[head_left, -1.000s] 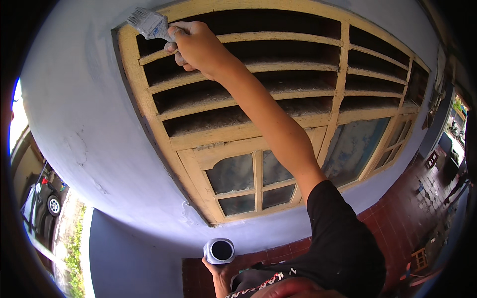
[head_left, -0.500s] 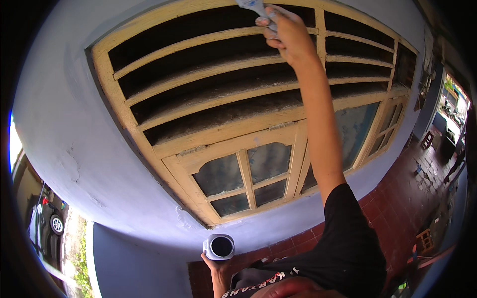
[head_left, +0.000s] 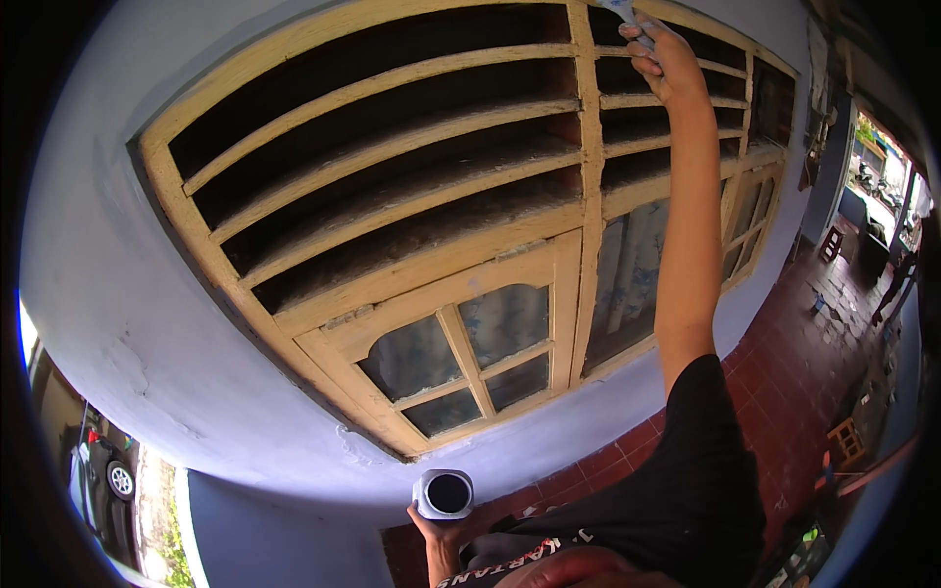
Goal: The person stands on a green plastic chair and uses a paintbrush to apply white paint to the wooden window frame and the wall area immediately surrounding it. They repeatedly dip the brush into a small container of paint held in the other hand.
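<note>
My right hand [head_left: 667,61] reaches high up and is closed on a paintbrush [head_left: 621,10], whose grey head pokes out at the top edge of the picture. The hand is at the top of a yellow wooden window frame [head_left: 578,196] with slatted vents above and glass panes below. My left hand [head_left: 441,529] is low near my chest and holds a small white can [head_left: 444,493] with dark contents, kept upright.
A pale blue-grey wall [head_left: 108,294] surrounds the window. Red tiled floor [head_left: 794,343] runs off to the right, with a small stool [head_left: 848,441] and clutter. A parked car [head_left: 108,475] shows at the far left.
My right hand with the brush has travelled rightward along the top of the window frame. The view has shifted with it. The can in my left hand has stayed low.
</note>
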Demonstrator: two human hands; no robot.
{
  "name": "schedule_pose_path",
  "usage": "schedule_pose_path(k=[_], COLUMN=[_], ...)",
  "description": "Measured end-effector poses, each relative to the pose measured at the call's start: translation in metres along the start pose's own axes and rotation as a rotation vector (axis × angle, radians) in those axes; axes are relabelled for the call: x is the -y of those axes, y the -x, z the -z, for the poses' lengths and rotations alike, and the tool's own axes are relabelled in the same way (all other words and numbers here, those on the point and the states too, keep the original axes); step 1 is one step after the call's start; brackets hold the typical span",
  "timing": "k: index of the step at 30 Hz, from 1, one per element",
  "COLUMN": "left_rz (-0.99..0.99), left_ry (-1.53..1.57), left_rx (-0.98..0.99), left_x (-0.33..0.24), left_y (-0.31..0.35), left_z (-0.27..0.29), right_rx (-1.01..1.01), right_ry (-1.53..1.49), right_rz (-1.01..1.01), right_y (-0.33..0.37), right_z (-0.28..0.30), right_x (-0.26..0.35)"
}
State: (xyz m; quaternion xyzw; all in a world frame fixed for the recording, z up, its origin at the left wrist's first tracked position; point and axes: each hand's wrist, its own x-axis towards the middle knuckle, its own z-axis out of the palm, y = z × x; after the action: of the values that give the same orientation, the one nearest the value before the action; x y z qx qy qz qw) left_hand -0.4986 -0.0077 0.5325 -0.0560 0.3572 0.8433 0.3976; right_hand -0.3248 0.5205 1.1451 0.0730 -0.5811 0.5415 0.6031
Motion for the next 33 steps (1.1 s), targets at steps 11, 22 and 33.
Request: schedule_pose_path(k=[11, 22, 33], left_rz=[-0.049, -0.221, -0.068], left_ry=[0.005, -0.326, 0.027], left_rx=[0.023, -0.095, 0.009], left_x=[-0.001, 0.004, 0.003], left_y=[0.005, 0.014, 0.013], left_z=[-0.007, -0.007, -0.025], right_rx=[-0.006, -0.412, -0.110], right_ry=[0.027, 0.092, 0.057], right_rz=[0.012, 0.170, 0.091], right_y=[-0.012, -0.021, 0.020], right_z=[0.034, 0.069, -0.020], right_x=[0.007, -0.006, -0.037])
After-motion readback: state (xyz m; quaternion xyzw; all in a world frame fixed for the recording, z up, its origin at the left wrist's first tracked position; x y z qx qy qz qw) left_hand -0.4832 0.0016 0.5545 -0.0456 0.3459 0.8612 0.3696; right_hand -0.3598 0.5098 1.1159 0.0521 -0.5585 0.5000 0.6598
